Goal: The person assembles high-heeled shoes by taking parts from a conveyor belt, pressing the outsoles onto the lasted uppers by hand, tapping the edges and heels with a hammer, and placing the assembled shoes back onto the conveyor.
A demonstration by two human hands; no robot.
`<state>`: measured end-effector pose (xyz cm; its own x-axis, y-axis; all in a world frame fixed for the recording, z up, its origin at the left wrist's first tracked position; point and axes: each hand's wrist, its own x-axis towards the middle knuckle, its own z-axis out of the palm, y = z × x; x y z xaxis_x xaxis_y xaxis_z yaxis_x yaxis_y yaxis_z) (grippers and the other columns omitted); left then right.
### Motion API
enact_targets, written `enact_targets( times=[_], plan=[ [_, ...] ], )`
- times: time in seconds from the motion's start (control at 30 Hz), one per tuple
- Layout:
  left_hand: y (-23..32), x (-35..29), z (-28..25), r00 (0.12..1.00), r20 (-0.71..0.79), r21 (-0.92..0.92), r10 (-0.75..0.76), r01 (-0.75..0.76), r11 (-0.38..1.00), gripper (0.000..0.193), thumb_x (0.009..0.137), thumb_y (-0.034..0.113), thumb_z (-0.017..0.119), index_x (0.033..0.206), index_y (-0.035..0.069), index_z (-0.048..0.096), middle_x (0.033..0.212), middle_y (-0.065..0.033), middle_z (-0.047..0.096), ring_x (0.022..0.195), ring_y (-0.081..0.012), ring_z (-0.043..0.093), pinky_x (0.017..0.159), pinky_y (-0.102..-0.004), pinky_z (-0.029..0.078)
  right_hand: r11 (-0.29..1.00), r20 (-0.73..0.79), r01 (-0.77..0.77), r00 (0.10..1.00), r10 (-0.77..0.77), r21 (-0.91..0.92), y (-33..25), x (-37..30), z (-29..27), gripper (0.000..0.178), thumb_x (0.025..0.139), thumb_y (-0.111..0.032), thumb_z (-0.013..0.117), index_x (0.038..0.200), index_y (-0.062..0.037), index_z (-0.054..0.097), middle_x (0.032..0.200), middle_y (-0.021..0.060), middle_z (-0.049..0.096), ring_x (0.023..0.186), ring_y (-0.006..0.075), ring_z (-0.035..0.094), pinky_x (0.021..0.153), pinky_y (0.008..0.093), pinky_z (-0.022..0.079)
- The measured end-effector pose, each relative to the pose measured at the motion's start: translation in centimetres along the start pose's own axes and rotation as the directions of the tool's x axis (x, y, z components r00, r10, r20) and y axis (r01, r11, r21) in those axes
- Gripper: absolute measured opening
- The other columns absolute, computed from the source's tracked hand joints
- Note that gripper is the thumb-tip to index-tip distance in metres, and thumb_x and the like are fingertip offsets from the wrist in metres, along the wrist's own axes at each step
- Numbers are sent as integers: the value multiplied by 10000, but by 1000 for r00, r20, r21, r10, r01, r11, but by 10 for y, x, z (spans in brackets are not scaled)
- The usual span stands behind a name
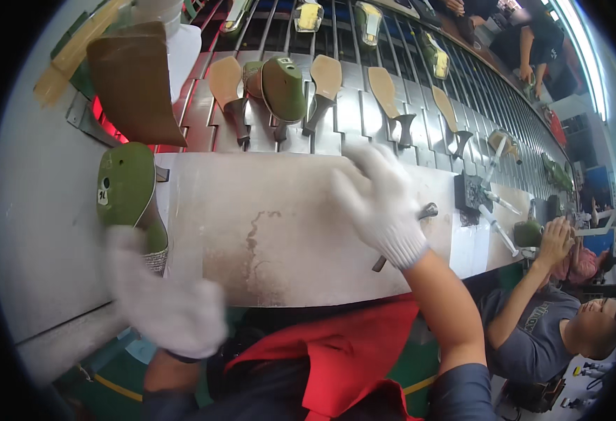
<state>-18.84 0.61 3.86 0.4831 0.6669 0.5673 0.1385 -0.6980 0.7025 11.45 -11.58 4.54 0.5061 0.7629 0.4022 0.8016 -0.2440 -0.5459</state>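
The green shoe form [127, 181] lay at the left end of the table [308, 231], its flat green face turned up and a woven band around its lower part. Your gloved left hand [164, 305] was right at that lower end, blurred; how far it was open, and whether its fingers touched the form, I could not tell. Your gloved right hand [381, 200] was over the table, open, with the thumb well apart from the fingers, and it held nothing that showed. A small dark tool [428, 210] lay partly hidden behind your right wrist.

Beyond the table's far edge, on the metal slats [350, 126], tan heeled soles [385, 91] stood in a row, with another green form [285, 88] among them. A curved brown board [134, 84] stood above the first form. To the right of your hand sat a black block [470, 193], and past it a co-worker's hand [555, 238] was at a green piece [529, 234].
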Motion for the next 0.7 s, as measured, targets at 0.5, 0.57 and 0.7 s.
enact_targets(
  times=[0.5,0.57,0.7],
  plan=[
    [18,9,51,689,507,-689,-518,685,238,481,1079,197,646,1471,-79,606,1376,-117,709,1233,-193,680,1098,-350,514,880,-81,-182,983,163,-438,12,-154,-43,517,871,10,690,1384,-55,689,1060,186,714,956,367,701,883,472,572],
    [18,-10,67,520,685,-619,-511,785,-31,476,1083,205,637,1475,-63,612,1374,-114,711,1226,-192,684,1087,-342,520,977,-100,-206,975,201,-46,0,-185,-43,440,869,-8,776,1304,-16,712,1054,185,751,897,328,736,838,427,589],
    [36,-15,79,602,678,-570,-423,793,215,496,1081,249,616,1469,-59,598,1377,-142,708,1224,-223,693,1100,-374,525,881,94,-243,970,224,406,-49,-230,-64,440,843,-136,899,1235,-23,735,938,130,730,772,265,702,784,404,581]
  ],
)
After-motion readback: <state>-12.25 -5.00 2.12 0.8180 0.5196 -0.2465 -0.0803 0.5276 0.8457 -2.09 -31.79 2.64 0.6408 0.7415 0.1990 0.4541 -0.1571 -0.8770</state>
